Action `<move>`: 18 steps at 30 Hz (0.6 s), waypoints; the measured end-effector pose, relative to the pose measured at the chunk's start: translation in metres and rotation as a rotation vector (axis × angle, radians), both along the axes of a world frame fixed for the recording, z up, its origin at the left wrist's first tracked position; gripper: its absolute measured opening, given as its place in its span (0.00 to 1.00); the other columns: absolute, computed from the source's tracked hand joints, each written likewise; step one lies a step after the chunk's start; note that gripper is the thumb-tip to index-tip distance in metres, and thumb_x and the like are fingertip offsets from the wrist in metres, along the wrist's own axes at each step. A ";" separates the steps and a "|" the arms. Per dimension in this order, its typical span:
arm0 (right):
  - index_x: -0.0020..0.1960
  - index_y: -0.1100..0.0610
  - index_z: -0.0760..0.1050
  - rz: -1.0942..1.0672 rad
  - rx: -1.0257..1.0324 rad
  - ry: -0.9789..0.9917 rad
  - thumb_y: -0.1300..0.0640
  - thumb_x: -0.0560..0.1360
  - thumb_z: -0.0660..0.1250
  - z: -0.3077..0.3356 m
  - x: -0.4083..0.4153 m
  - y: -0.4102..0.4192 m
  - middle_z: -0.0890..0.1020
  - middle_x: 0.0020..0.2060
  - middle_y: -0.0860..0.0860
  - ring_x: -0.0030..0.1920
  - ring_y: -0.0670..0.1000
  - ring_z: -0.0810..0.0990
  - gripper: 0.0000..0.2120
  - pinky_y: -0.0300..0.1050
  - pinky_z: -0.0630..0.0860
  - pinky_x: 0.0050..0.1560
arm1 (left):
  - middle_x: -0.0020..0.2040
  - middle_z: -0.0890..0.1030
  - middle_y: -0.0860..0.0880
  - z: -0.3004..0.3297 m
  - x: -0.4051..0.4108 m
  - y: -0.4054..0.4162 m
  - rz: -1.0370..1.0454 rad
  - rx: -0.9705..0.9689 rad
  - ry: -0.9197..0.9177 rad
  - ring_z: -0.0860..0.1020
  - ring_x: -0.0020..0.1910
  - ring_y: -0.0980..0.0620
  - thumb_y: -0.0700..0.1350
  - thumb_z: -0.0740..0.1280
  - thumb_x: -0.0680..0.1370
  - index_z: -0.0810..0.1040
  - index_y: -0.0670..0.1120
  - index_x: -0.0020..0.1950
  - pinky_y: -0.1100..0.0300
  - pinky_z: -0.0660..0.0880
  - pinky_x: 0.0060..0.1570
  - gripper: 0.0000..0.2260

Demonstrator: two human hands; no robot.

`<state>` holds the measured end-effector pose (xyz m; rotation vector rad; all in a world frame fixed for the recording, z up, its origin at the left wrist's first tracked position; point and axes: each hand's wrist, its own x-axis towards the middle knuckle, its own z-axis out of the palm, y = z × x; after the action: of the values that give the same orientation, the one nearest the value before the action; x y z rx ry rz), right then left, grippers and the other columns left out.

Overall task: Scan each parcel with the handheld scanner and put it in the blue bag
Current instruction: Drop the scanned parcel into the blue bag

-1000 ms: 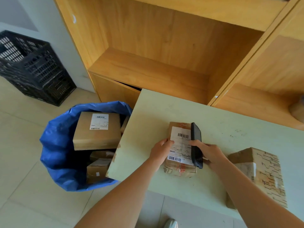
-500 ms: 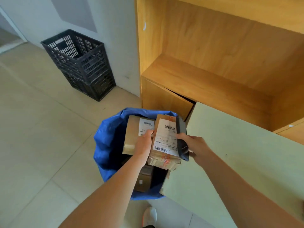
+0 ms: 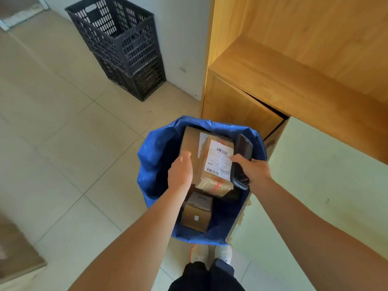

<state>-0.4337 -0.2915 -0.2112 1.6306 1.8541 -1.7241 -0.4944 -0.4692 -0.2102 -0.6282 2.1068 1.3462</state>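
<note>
- One parcel [image 3: 214, 164], a taped brown box with a white barcode label facing up, hangs over the mouth of the blue bag [image 3: 155, 156], above the boxes already inside.
- Left hand [image 3: 181, 172] holds the parcel's left side; its fingers curl under the box and are hidden, so I cannot tell how firmly they grip.
- Right hand [image 3: 253, 170] is at the parcel's right edge, fingers wrapped round the black scanner [image 3: 241, 160], thumb tip touching the label.
- Risk, as I judge it: with the right hand busy, the parcel could tip off the left hand and drop hard.
- Two boxes in the bag, a large box [image 3: 192, 141] behind the parcel and a small box [image 3: 197, 215] lower down, leave uneven footing; the parcel may land tilted or slide.
- Scanner could slip into the bag on release.
- Table [image 3: 315, 175] presses the bag's right rim, narrowing the opening; a corner could snag there.
</note>
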 end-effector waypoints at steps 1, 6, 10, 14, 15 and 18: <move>0.48 0.56 0.80 0.009 0.005 -0.015 0.48 0.63 0.82 -0.003 0.001 0.001 0.86 0.44 0.54 0.45 0.55 0.86 0.19 0.54 0.84 0.51 | 0.43 0.75 0.53 -0.005 0.001 -0.002 -0.017 -0.024 0.001 0.73 0.51 0.49 0.56 0.53 0.82 0.72 0.52 0.52 0.53 0.65 0.53 0.12; 0.48 0.55 0.80 0.014 0.019 -0.015 0.47 0.64 0.81 -0.010 0.006 0.002 0.85 0.44 0.53 0.44 0.53 0.84 0.19 0.47 0.82 0.43 | 0.62 0.79 0.49 -0.019 0.013 0.003 -0.127 -0.055 0.061 0.75 0.62 0.45 0.63 0.49 0.74 0.72 0.56 0.69 0.45 0.69 0.66 0.28; 0.43 0.57 0.80 0.005 -0.021 -0.013 0.43 0.60 0.81 -0.003 0.014 0.000 0.86 0.45 0.56 0.47 0.56 0.85 0.21 0.53 0.83 0.50 | 0.68 0.77 0.49 -0.009 0.018 0.019 -0.150 -0.004 0.090 0.73 0.67 0.45 0.66 0.49 0.71 0.70 0.56 0.72 0.42 0.67 0.69 0.33; 0.47 0.59 0.81 -0.021 -0.047 0.006 0.42 0.58 0.81 0.017 0.026 0.012 0.85 0.46 0.57 0.47 0.56 0.84 0.26 0.50 0.82 0.43 | 0.66 0.78 0.48 0.011 0.026 0.050 -0.240 0.044 0.216 0.75 0.65 0.47 0.55 0.51 0.82 0.70 0.50 0.74 0.48 0.71 0.65 0.22; 0.48 0.59 0.81 -0.027 -0.051 0.013 0.44 0.61 0.81 0.024 0.031 0.018 0.85 0.46 0.56 0.45 0.55 0.84 0.24 0.47 0.80 0.40 | 0.63 0.79 0.48 0.015 0.029 0.059 -0.262 0.068 0.240 0.76 0.62 0.48 0.54 0.51 0.83 0.72 0.49 0.71 0.54 0.74 0.58 0.21; 0.45 0.59 0.81 -0.053 -0.043 0.038 0.46 0.66 0.80 0.050 0.052 0.038 0.86 0.43 0.57 0.43 0.55 0.85 0.19 0.44 0.79 0.37 | 0.57 0.81 0.48 0.034 0.040 0.085 -0.391 0.117 0.286 0.78 0.53 0.53 0.54 0.50 0.81 0.74 0.49 0.65 0.63 0.73 0.45 0.19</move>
<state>-0.3821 -0.2534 -0.1612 1.6563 1.7923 -1.8153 -0.4541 -0.3842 -0.1761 0.0321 2.2011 1.3775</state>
